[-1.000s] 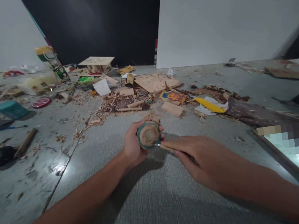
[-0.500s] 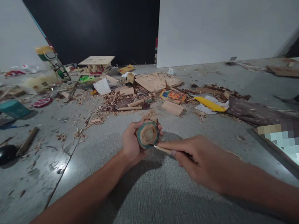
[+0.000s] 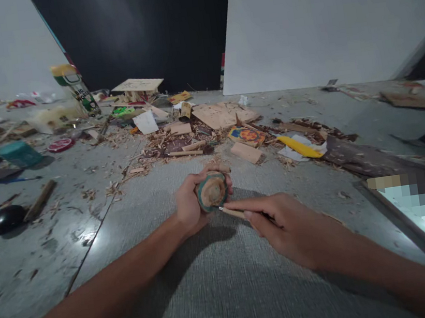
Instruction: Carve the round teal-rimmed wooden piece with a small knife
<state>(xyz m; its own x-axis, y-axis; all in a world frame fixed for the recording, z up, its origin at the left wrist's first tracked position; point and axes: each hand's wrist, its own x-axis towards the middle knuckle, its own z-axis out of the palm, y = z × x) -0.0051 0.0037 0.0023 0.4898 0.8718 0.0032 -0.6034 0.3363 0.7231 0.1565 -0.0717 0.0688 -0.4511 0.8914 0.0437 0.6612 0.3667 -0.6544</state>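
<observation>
My left hand [image 3: 188, 204] is wrapped round a small round wooden piece [image 3: 211, 191] with a green rim and a bare tan face turned toward me. My right hand [image 3: 283, 222] pinches a thin wooden-handled tool [image 3: 232, 212], its tip touching the lower right edge of the round piece. Both hands hover just above a grey textured mat [image 3: 221, 283].
Wood shavings and offcuts [image 3: 179, 145] litter the floor beyond the hands, with a flat wood board [image 3: 222, 116], a painted tile [image 3: 246, 135], a yellow strip [image 3: 299, 147] and a small wooden model [image 3: 137, 89]. A black rounded object [image 3: 4, 219] and a teal box [image 3: 18, 153] lie left.
Both hands and the round piece have shifted only slightly; the tool tip stays at the piece's lower edge and my right hand has drawn back a little.
</observation>
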